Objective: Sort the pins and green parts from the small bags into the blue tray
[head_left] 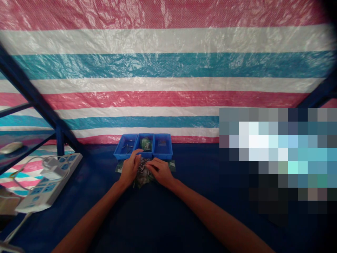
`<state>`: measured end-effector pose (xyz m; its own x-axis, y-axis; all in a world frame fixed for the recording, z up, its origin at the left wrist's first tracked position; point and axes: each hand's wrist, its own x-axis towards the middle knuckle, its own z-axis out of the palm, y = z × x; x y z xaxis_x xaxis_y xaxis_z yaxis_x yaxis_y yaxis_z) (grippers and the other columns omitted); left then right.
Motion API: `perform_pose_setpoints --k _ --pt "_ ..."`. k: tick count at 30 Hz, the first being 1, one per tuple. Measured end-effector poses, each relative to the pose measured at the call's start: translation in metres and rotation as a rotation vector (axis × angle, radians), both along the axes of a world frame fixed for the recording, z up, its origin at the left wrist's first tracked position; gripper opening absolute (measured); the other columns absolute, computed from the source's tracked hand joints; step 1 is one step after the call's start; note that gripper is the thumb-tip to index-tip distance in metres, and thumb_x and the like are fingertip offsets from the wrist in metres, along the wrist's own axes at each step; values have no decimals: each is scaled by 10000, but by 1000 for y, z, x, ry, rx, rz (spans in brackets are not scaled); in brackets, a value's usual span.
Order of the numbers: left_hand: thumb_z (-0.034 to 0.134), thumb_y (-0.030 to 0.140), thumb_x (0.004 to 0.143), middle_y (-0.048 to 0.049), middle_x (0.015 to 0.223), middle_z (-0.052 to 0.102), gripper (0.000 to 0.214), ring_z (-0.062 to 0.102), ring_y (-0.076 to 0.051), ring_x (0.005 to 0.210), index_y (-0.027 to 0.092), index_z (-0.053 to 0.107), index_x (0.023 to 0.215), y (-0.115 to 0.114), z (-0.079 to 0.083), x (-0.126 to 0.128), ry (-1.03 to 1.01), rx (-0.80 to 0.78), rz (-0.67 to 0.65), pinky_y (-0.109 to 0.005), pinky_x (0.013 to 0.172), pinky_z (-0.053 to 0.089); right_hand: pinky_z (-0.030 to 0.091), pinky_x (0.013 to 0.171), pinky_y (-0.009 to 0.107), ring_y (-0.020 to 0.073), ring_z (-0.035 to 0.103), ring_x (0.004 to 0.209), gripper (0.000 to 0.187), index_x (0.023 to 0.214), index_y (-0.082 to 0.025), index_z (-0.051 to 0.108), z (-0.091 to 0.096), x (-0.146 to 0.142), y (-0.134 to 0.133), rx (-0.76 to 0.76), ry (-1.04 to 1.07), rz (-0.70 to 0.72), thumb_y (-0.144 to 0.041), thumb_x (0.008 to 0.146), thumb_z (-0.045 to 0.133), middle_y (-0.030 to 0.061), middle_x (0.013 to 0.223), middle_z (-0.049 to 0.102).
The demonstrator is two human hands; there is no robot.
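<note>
Both my hands rest on a heap of small metal pins (143, 166) lying on green circuit boards (171, 166) on the dark blue table. My left hand (131, 168) curls its fingers over the left side of the heap. My right hand (161, 171) pinches at the pins on the right side; what is between its fingertips is too small to name. Just behind the heap stand three blue bins: the left bin (123, 151) holds a few pins, the middle bin (146, 152) a green part, the right bin (162, 151) a small dark piece.
A white power strip (47, 188) with plugs and cables lies at the left edge of the table. A blue shelf frame (31, 98) rises on the left. A striped tarp (168, 70) hangs behind. A blurred patch covers the right side.
</note>
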<state>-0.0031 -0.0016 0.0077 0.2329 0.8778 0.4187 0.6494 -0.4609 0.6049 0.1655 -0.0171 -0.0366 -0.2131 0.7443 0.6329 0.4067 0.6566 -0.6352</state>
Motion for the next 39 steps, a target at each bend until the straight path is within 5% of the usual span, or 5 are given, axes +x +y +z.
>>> perform_pose_setpoints --k 12,19,24,30,39 --pt "338 300 957 -11 822 583 313 577 -143 682 188 459 1223 3 -4 1 -51 33 -57 -264 675 465 439 725 259 161 590 774 205 1009 -178 651 0 0 1 -22 19 -101 -272 927 488 47 858 647" --pt "430 281 922 -49 996 607 295 607 -168 868 187 488 1196 6 -11 1 -52 70 -51 -296 784 489 436 705 256 157 581 747 203 918 -187 660 0 0 3 -31 -16 -103 -287 925 483 39 813 632" --pt "457 293 909 -46 976 618 292 620 -169 852 193 501 1180 5 -12 1 -65 92 -54 -289 748 511 428 649 257 152 563 682 144 912 -182 632 -1 0 4 -83 73 -218 -279 893 529 26 790 634" --pt "468 300 907 -37 935 611 277 617 -169 834 200 509 1162 3 -11 2 -70 72 -73 -306 767 512 422 675 256 152 566 709 155 899 -184 644 1 0 2 -34 79 -124 -257 904 508 29 794 631" --pt "502 339 893 -74 1069 549 233 577 -168 873 194 572 1062 5 -3 0 -95 62 -134 -270 677 517 435 689 259 159 586 737 216 863 -171 641 8 2 -1 -70 168 -187 -274 919 460 43 809 654"
